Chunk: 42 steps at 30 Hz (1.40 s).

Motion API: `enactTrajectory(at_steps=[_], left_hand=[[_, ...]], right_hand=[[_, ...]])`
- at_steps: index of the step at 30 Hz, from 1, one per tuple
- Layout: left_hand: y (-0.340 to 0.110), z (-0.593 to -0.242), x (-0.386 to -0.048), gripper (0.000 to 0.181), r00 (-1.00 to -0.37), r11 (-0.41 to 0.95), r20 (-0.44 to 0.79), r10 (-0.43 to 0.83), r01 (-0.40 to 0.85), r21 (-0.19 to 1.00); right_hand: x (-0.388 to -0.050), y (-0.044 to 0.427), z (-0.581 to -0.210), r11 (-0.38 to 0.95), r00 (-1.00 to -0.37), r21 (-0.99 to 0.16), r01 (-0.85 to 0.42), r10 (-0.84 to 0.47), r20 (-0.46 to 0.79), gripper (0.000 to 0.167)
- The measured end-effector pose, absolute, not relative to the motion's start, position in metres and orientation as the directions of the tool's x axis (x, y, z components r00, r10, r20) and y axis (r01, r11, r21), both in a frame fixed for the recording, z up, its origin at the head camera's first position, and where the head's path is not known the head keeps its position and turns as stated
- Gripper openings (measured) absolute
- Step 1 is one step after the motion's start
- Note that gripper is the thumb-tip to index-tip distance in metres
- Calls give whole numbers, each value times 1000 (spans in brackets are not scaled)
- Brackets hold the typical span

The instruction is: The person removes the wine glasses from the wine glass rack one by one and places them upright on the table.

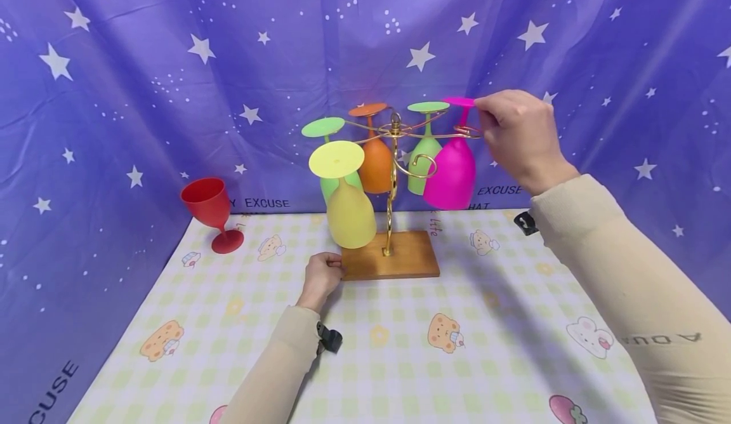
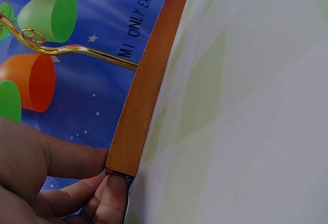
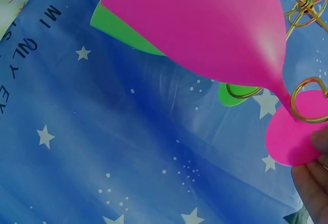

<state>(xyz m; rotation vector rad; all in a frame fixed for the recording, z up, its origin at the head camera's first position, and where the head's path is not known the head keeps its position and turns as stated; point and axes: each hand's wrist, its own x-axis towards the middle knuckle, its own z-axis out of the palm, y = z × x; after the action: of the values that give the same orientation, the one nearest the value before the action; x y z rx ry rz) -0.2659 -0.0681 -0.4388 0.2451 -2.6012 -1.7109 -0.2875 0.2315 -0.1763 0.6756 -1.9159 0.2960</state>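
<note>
My right hand (image 1: 522,135) pinches the foot of a magenta wine glass (image 1: 451,176), which hangs upside down with its stem at a wire loop of the gold glass rack (image 1: 393,189). In the right wrist view the loop passes around the stem close to the foot (image 3: 292,142). At the left end of the rack's wooden base (image 1: 411,259), my left hand (image 1: 322,278) grips the corner between thumb and fingers. Also upside down on the rack are a yellow glass (image 1: 351,214), an orange glass (image 1: 377,164) and two green glasses, one at the left (image 1: 330,186), one behind the magenta glass (image 1: 419,157).
A red wine glass (image 1: 207,202) stands upright on the checked tablecloth (image 1: 388,360) at the far left. One curled gold hook (image 1: 422,167) at the rack's front carries no glass. A purple star-patterned curtain (image 1: 320,43) hangs behind and along the sides.
</note>
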Motion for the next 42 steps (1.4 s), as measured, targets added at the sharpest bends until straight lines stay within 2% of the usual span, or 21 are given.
enactTrajectory(at_steps=[7,15,21,42], left_hand=[[-67,-440,-266,20,-986,397,-65,-152,-122,910],[-67,-439,-265,21,-986,392,-67,-150,-121,912],[-67,-438,-264,20,-986,390,-72,-150,-126,912],[-67,-440,-266,20,-987,400,-66,-149,-121,909]], right_hand=[[-288,244,-183,825,-304,79,-559,-293,906,23],[-285,256,-192,834,-321,-13,-551,-198,926,18],[-273,264,-193,845,-340,1,-535,-216,915,15],[-247,270,-223,835,-331,-56,-547,-154,931,15]])
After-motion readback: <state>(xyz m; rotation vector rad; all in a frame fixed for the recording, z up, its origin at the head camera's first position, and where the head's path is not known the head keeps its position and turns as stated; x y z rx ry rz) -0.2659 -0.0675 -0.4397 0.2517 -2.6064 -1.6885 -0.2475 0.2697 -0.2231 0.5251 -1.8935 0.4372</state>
